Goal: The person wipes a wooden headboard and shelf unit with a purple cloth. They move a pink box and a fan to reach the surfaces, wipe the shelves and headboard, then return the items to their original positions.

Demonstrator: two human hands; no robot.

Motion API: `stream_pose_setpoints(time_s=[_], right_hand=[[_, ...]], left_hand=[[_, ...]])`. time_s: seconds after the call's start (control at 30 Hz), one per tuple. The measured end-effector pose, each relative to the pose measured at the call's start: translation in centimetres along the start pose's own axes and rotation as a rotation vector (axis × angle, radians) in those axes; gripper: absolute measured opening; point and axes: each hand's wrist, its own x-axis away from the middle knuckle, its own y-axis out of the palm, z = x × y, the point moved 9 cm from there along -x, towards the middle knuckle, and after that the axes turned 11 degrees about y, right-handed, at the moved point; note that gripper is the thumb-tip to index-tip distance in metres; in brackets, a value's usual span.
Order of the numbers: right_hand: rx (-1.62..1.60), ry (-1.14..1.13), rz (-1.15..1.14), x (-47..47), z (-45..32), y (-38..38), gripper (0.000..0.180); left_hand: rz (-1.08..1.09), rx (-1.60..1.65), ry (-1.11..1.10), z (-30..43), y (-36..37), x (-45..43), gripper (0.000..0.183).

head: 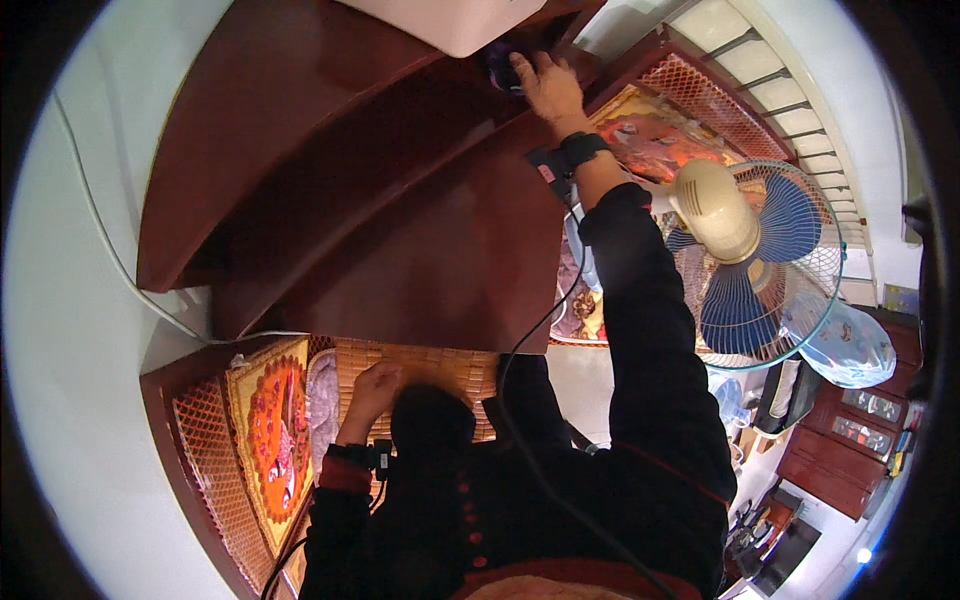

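My right hand (553, 90) reaches over the far end of a dark red-brown wooden desk (435, 247), into the shadowed recess beside its raised shelf. Thumb and fingers are at a small dark object with purplish glints (504, 69); shadow hides whether they grip it. The corner of a white, smooth-sided object (450, 22) sits just above. My left hand (375, 391) is low by my lap, fingers curled, over a bamboo-tile mat (435, 364) on the seat. Whether it holds anything cannot be seen. Both wrists wear black straps with small cabled boxes.
A standing fan (750, 247) with blue blades is close to my right arm. Beyond it hangs a light-blue plastic bag (844, 341). A wooden bench (202, 427) with patterned cushions is at left. A white cable (97, 210) runs along the wall; a black cable (555, 307) crosses my right sleeve.
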Motion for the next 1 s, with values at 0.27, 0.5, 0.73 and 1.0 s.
stream_pose_setpoints(time_s=[0.27, 0.5, 0.73, 1.0], right_hand=[[0.445, -0.33, 0.203, 3.6, -4.6, -0.3, 0.048], [0.501, -0.106, -0.114, 1.3, -3.5, 3.3, 0.046], [0.681, -0.215, -0.222, -0.8, -2.9, 3.6, 0.027], [0.458, -0.196, -0.112, -1.7, -6.9, 6.0, 0.024]], left_hand=[[0.047, -0.042, 0.012, -6.2, -2.0, 1.6, 0.015], [0.049, 0.023, 0.062, -6.6, -2.1, 1.5, 0.015], [0.07, -0.032, 0.119, -6.5, -4.6, 2.0, 0.016], [0.119, 0.156, -0.024, -10.2, -4.7, 4.4, 0.016]])
